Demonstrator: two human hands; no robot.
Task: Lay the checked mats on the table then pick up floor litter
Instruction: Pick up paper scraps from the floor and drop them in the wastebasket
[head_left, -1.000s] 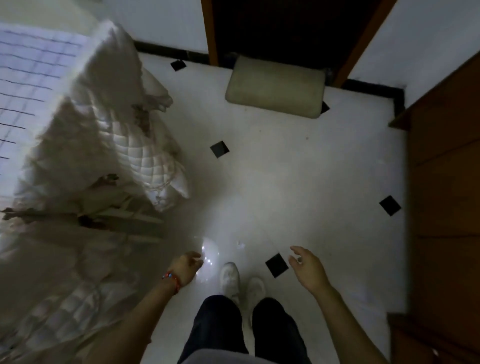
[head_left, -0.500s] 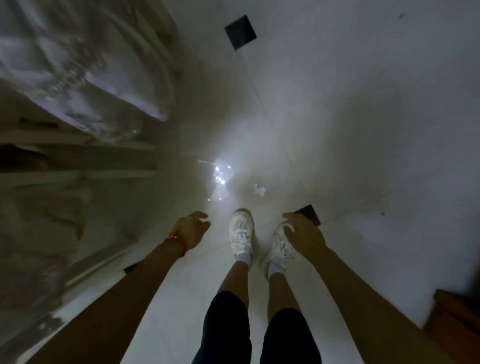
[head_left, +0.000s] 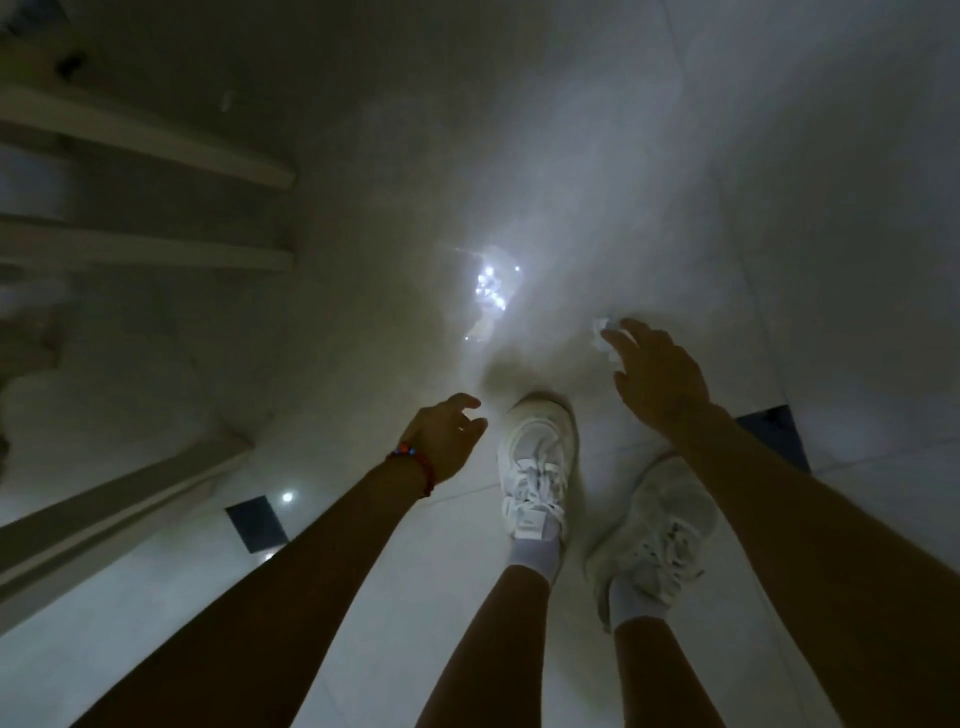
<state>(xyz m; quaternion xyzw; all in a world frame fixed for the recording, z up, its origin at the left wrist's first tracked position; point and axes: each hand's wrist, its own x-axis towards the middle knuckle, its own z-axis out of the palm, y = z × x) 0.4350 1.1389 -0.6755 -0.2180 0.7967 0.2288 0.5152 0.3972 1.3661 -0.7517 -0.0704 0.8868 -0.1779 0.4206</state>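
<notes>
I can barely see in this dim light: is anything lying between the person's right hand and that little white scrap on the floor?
Nothing visible does. The right hand is open, its fingertips right at the crumpled white scrap on bare floor tile. Whether they touch it, I cannot tell.

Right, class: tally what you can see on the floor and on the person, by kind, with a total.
White shoes: 2
Dark floor tiles: 2
Scraps of white litter: 1
Shiny clear wrappers: 1
Red bracelets: 1
Hands: 2, left hand, right hand
Total: 9
</notes>
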